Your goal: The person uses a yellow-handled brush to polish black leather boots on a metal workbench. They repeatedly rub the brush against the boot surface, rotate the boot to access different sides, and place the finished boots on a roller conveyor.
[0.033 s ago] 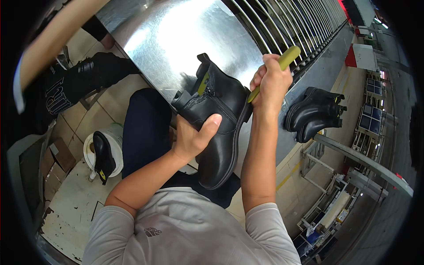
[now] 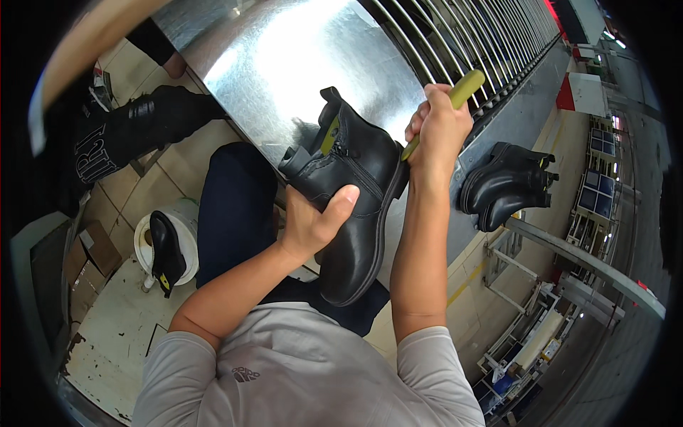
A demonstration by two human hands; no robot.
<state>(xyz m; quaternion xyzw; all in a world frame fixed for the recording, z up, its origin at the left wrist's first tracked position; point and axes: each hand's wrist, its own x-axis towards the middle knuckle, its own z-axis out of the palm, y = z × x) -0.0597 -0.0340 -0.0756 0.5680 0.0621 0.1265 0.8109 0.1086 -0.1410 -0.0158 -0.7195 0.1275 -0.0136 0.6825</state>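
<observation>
From where I watch, little has changed since the previous picture: the black boot (image 2: 366, 210) and olive-green tool (image 2: 467, 89) have shifted only slightly, so I judge the same work at the heel goes on. The left hand (image 2: 311, 226) clasps the boot, thumb along its side, above the lap at the edge of the metal worktop (image 2: 284, 107); its fingers are hidden underneath. The right hand (image 2: 440, 135) is closed around the tool. I can't tell whether its tip touches the heel. A tan shape (image 2: 99, 53), upper left, is blurred and cut off.
</observation>
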